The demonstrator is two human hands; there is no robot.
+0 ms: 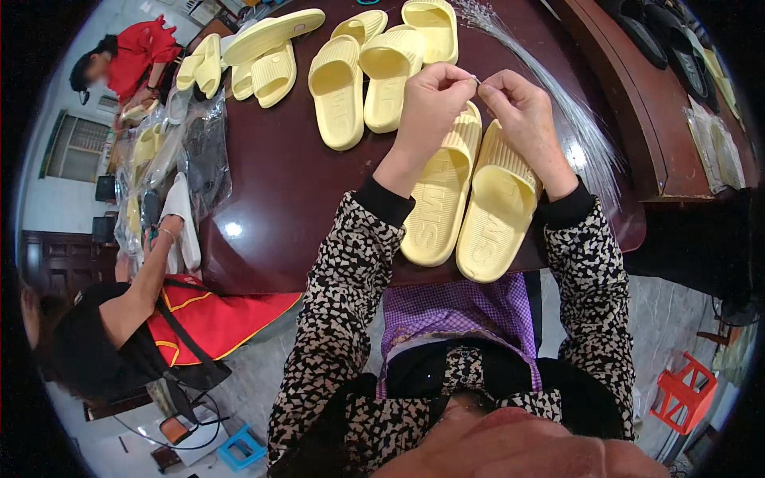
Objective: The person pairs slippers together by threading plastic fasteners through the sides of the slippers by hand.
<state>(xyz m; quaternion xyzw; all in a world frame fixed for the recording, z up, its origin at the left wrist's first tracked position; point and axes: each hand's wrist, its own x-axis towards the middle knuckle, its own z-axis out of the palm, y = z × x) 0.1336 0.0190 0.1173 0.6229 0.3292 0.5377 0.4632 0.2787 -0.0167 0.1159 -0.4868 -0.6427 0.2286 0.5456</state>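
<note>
A pair of pale yellow slide sandals (470,199) lies side by side on the dark red-brown table (279,183), toes away from me. My left hand (434,99) and my right hand (518,103) hover close together over the toe ends of this pair. Both pinch a thin clear plastic tie (476,80) between their fingertips. Just to the right of my hands a bundle of the same thin clear ties (558,95) is spread on the table.
Several more yellow slides (358,72) lie at the table's far side. A pile of clear plastic bags (171,159) sits at the left edge. Two people in red aprons work at the left. A red plastic stool (681,394) stands at the lower right.
</note>
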